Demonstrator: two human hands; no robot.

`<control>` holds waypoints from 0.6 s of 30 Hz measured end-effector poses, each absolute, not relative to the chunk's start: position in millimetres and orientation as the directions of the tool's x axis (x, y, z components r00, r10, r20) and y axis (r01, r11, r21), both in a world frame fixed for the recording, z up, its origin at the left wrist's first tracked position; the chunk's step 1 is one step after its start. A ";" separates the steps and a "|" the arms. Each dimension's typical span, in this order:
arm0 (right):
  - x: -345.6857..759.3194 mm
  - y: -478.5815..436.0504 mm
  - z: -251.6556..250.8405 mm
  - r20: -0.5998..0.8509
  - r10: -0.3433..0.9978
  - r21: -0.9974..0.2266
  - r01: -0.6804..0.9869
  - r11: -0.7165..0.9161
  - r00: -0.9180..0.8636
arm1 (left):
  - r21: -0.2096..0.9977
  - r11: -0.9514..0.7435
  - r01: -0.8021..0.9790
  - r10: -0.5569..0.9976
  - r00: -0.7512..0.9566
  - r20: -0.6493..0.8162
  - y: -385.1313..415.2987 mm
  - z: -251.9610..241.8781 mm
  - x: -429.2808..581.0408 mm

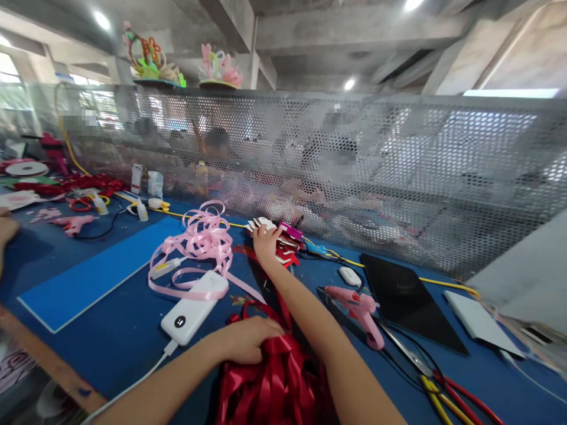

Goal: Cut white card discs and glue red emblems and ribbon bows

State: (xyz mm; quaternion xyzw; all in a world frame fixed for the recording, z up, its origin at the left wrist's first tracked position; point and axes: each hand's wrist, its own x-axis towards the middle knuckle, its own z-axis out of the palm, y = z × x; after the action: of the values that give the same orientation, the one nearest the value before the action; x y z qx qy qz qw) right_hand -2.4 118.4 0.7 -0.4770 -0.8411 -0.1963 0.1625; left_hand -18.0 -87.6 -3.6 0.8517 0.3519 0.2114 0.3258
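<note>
My left hand (pixel 252 341) is closed on a bundle of dark red satin ribbon (pixel 277 383) at the front edge of the table. My right hand (pixel 266 245) stretches forward to the back of the table, fingers apart, over a small pile of white cut pieces (pixel 260 223) and red ribbon pieces (pixel 287 255). A magenta box (pixel 291 230) sits just right of its fingers. Whether the fingertips grip anything there is hard to see. Red ribbon also runs beneath my right forearm.
Loose pink ribbon (pixel 208 236) and a white power bank (pixel 195 310) lie to the left, beside a blue board (pixel 101 271). On the right are a pink glue gun (pixel 357 307), scissors (pixel 411 354) and a black panel (pixel 411 301). A perforated metal screen (pixel 266 147) stands behind.
</note>
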 end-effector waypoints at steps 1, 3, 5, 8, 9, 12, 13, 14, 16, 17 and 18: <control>-1.5 119.8 0.1 0.464 0.735 0.174 0.864 0.473 -0.495 | 0.740 -0.517 0.431 0.738 0.662 0.130 -88.8 -3.6 -17.4; -0.4 122.3 -0.9 0.469 0.729 0.167 0.861 0.481 -0.499 | 0.805 -0.444 0.393 0.757 0.645 0.103 -90.2 -5.7 -16.9; -0.3 123.9 -0.9 0.469 0.726 0.157 0.857 0.491 -0.502 | 0.857 -0.375 0.354 0.763 0.643 0.069 -89.9 -9.5 -17.0; -1.3 123.8 3.5 0.460 0.726 0.137 0.848 0.511 -0.512 | 0.889 -0.345 0.302 0.737 0.673 0.057 -86.6 -14.4 -17.7; -2.2 122.6 6.6 0.455 0.729 0.127 0.847 0.516 -0.512 | 0.888 -0.350 0.297 0.727 0.685 0.057 -85.1 -15.1 -17.9; -7.0 112.5 19.3 0.434 0.737 0.090 0.839 0.537 -0.518 | 0.862 -0.377 0.340 0.724 0.688 0.045 -81.6 -12.7 -18.6; -8.9 106.3 23.8 0.423 0.734 0.079 0.828 0.555 -0.532 | 0.846 -0.389 0.365 0.732 0.680 0.043 -81.2 -10.8 -18.8; -10.6 98.6 27.8 0.407 0.726 0.070 0.811 0.581 -0.555 | 0.826 -0.402 0.394 0.744 0.667 0.044 -81.1 -8.6 -19.1; -11.6 79.4 33.8 0.352 0.704 0.049 0.763 0.644 -0.617 | 0.769 -0.419 0.483 0.791 0.610 0.048 -81.6 -4.5 -19.8; -10.4 68.6 36.0 0.311 0.695 0.034 0.738 0.674 -0.649 | 0.727 -0.417 0.546 0.825 0.564 0.050 -81.9 -3.0 -20.2; -7.7 57.6 37.9 0.267 0.687 0.014 0.716 0.698 -0.675 | 0.681 -0.405 0.610 0.860 0.508 0.057 -82.2 -2.1 -20.7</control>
State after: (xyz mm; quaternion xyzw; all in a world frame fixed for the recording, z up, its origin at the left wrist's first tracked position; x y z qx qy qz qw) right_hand -7.7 57.6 37.9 -0.3841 -0.9134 -0.0590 0.1216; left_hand -20.7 -82.2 -2.1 0.8128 0.4519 0.2049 0.3051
